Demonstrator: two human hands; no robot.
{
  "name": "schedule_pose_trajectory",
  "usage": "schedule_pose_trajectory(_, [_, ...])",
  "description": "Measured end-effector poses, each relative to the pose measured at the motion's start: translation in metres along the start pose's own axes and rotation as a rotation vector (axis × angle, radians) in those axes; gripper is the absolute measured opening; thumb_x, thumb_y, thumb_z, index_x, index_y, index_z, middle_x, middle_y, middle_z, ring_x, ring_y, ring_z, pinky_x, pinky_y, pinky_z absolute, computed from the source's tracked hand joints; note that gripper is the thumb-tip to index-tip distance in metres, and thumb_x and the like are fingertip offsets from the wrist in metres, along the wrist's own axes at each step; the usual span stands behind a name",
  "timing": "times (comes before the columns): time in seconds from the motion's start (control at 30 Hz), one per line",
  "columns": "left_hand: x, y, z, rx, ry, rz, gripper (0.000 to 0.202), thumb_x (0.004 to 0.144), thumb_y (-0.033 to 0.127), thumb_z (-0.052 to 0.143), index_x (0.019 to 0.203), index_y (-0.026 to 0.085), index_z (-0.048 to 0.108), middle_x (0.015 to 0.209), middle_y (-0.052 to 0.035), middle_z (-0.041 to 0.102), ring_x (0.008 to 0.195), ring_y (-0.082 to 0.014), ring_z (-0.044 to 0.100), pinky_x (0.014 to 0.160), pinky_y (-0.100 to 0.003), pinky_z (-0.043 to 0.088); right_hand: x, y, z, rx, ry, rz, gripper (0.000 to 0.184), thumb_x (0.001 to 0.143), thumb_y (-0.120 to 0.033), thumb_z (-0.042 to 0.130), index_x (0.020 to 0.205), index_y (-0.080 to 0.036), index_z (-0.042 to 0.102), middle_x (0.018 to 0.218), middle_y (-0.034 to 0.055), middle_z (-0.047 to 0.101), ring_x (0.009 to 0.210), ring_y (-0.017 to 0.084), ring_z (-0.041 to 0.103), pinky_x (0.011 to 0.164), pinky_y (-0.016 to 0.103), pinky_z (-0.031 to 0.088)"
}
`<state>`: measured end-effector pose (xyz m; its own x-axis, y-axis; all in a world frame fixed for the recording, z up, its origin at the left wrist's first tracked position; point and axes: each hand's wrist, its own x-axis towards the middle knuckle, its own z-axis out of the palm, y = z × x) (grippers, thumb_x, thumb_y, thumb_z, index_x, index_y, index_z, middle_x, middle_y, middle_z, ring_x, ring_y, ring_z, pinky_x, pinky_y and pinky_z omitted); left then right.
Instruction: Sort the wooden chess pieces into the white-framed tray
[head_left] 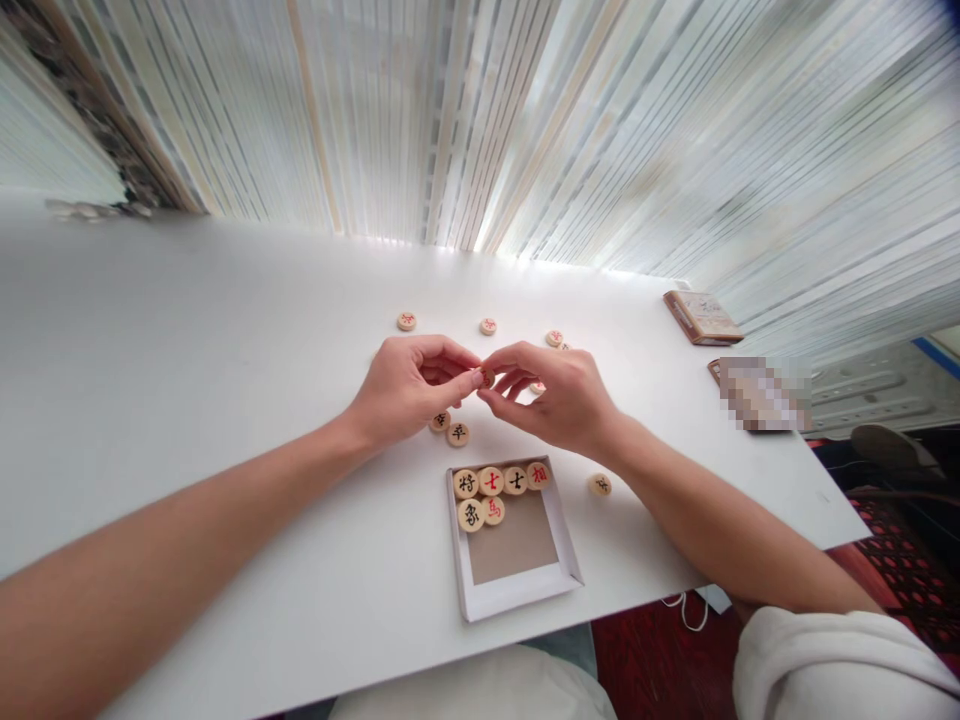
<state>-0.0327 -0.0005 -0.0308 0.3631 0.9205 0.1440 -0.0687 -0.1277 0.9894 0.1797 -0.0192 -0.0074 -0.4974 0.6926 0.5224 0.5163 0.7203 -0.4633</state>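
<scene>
Above the middle of the white table, my left hand (405, 390) and my right hand (562, 395) meet fingertip to fingertip. Between them is a small round Chinese chess piece (487, 379) with a red mark, its character too small to read. My left thumb and fingers pinch it, and my right index finger and thumb close on it from the other side. Nearer me stands a shallow open box (517, 598). One row of pieces fills its far edge, with a black piece (470, 516) and a red piece (493, 511) in the second row.
Loose pieces lie around my hands, including a black piece (458, 434), a red piece (406, 321) and another black piece (600, 485) right of the box. Two flat boxes, one brown (703, 317), sit at the table's right. A string curtain (375, 120) hangs behind.
</scene>
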Motion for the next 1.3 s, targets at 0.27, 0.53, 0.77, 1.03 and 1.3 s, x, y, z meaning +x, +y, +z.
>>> schedule_pose_trajectory(0.27, [-0.004,0.002,0.002,-0.048,-0.050,0.057,0.031,0.090,0.031,0.078,0.113,0.013,0.069,0.079,-0.0045,0.079,0.061,-0.0122,0.069,0.057,-0.022,0.057,-0.009,-0.017,-0.021,-0.075,0.018,-0.048,0.012,0.089,-0.019,0.079,0.093,-0.018,0.068,0.079,0.0019,0.080,0.063,0.014,0.076,0.060,0.022,0.062])
schedule_pose_trajectory(0.53, [-0.004,0.000,0.002,0.004,-0.077,0.117,0.017,0.094,0.027,0.068,0.096,0.011,0.075,0.078,-0.0057,0.077,0.057,-0.0102,0.065,0.051,-0.020,0.051,-0.056,-0.048,-0.039,-0.050,-0.088,0.160,0.011,0.092,-0.021,0.078,0.099,-0.019,0.070,0.063,-0.0068,0.067,0.047,0.006,0.052,0.050,0.019,0.047])
schedule_pose_trajectory(0.77, [-0.005,0.002,0.005,0.033,-0.070,0.097,0.014,0.090,0.025,0.070,0.090,0.012,0.075,0.074,-0.0049,0.076,0.055,-0.0101,0.065,0.049,-0.020,0.052,-0.086,-0.068,-0.024,-0.122,-0.278,0.047,0.007,0.102,-0.023,0.064,0.101,-0.016,0.067,0.068,-0.0029,0.066,0.054,0.011,0.058,0.052,0.026,0.043])
schedule_pose_trajectory(1.03, [-0.005,0.002,0.006,0.041,-0.060,0.086,0.012,0.088,0.024,0.071,0.089,0.013,0.075,0.071,-0.0045,0.075,0.056,-0.0115,0.067,0.049,-0.021,0.053,-0.085,-0.067,-0.012,-0.213,-0.305,-0.022,0.009,0.104,-0.020,0.061,0.099,-0.018,0.068,0.070,-0.0014,0.068,0.054,0.013,0.058,0.051,0.029,0.037])
schedule_pose_trajectory(1.3, [-0.006,0.002,0.006,0.033,-0.062,0.075,0.011,0.088,0.022,0.071,0.090,0.012,0.076,0.072,-0.0045,0.075,0.056,-0.0112,0.066,0.049,-0.021,0.053,-0.086,-0.069,-0.011,-0.232,-0.304,-0.076,0.013,0.106,-0.018,0.059,0.103,-0.015,0.071,0.069,-0.0013,0.065,0.054,0.013,0.054,0.050,0.032,0.032])
